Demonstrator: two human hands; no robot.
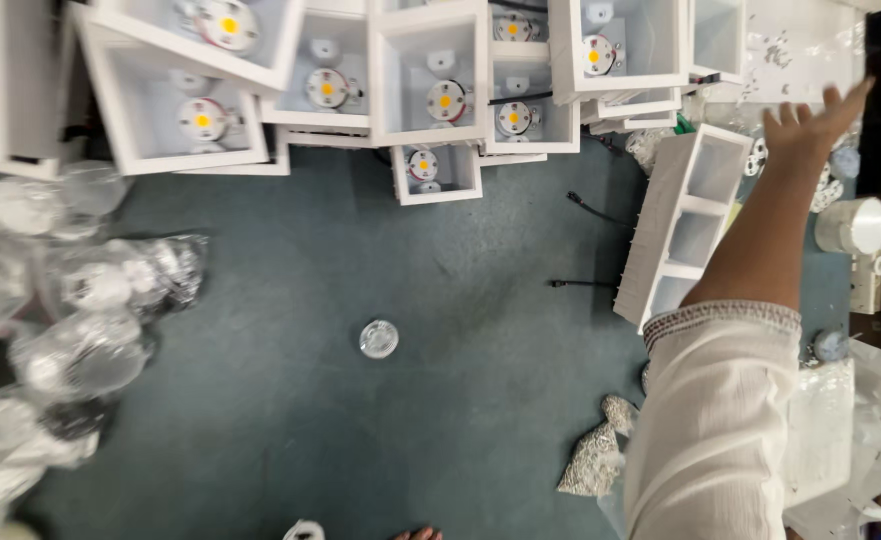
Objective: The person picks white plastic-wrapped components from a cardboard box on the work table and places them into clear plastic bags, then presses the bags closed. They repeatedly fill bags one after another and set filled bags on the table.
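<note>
My right hand (815, 120) is stretched out to the far right with its fingers spread and nothing in it. It hovers over a scatter of small white round parts (832, 185); whether it touches them I cannot tell. The arm wears a white sleeve (720, 420). It passes over a long white frame with square compartments (685, 225) that lies tilted. My left hand is out of view; only a sliver of skin (415, 534) shows at the bottom edge, and I cannot tell what it is.
Several white square light housings with round yellow-centred modules (430, 75) are stacked along the far side. Clear plastic bags of lenses (80, 300) pile up at the left. On the dark mat lie a single clear round lens (378, 338), a bag of small metal parts (595, 460) and a white cylinder (853, 225).
</note>
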